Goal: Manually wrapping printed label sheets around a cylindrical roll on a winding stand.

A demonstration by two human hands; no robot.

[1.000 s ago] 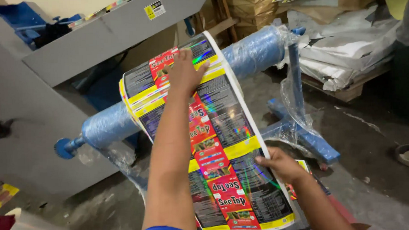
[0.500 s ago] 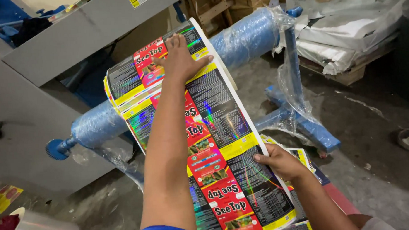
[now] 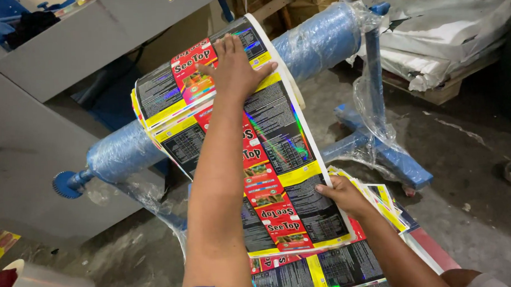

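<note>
A long printed film sheet (image 3: 281,140), black, red and yellow with a holographic sheen, hangs over a blue plastic-wrapped roller (image 3: 320,39). My left hand (image 3: 233,68) lies flat, fingers spread, on the top of the sheet where it bends over the roller. My right hand (image 3: 342,194) pinches the sheet's right edge lower down, thumb on the printed face. More printed sheets (image 3: 376,198) lie stacked under and beside the right hand, and another sheet (image 3: 328,271) spreads out below.
The roller rests on a blue metal stand (image 3: 380,150) draped with loose clear wrap. A grey machine panel (image 3: 65,48) stands at the left. White sacks on a wooden pallet (image 3: 444,46) sit at the back right. A clear film roll (image 3: 45,286) is at the bottom left.
The view has shifted; both hands keep their places on the sheet, and its lower end now lies over the stacked sheets.
</note>
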